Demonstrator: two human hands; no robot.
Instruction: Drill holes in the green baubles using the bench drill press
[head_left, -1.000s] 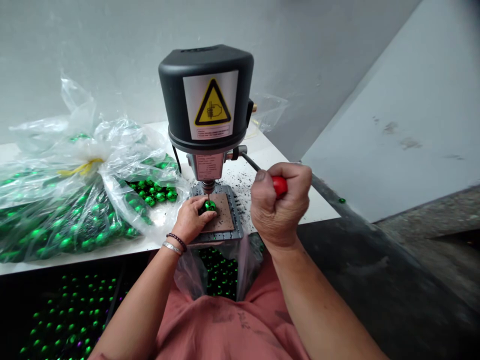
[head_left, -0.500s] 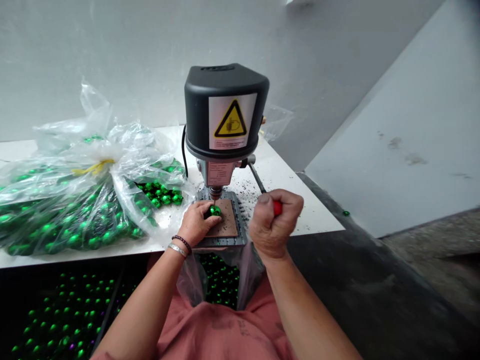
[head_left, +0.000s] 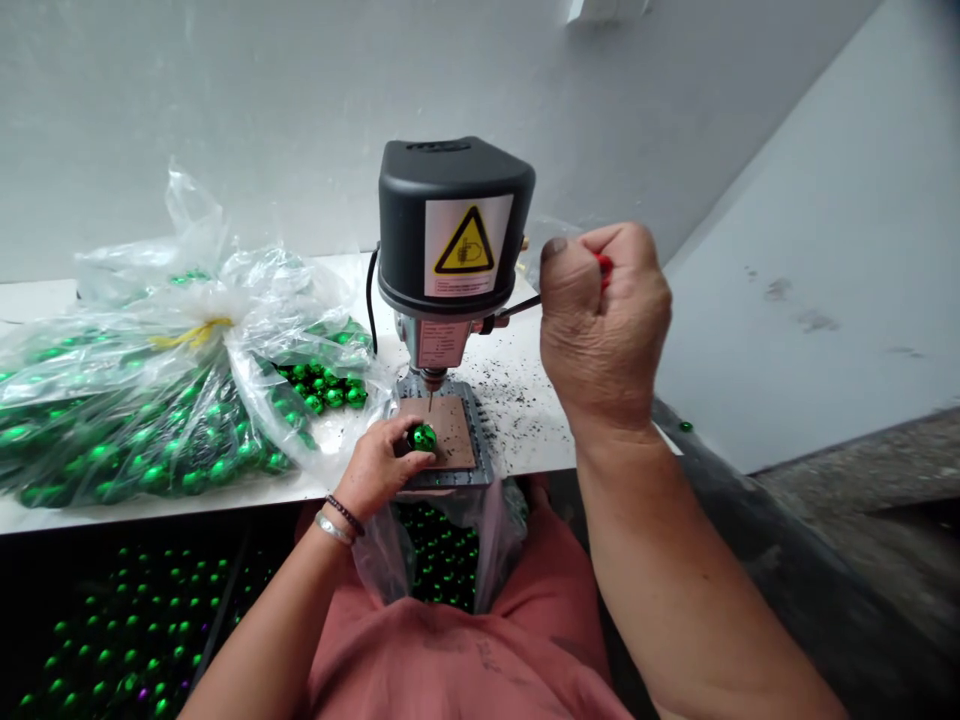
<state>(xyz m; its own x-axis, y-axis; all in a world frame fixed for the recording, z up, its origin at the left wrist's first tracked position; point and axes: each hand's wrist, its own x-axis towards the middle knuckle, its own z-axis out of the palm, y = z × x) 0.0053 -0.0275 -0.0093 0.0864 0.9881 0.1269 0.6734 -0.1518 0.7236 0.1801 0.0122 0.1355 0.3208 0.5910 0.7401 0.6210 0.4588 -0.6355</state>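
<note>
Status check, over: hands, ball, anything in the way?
Left hand holding ball. Right hand gripping lever. Bit apart from ball. Dark chips on table, no blockage seen.

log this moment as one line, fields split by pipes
left hand: holding green ball at brown board | right hand: gripping red knob | drill bit: looks clear of ball

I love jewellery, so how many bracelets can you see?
2: a dark beaded bracelet and, nearer the elbow, a silvery bracelet, both on the wrist of the left hand.
</note>
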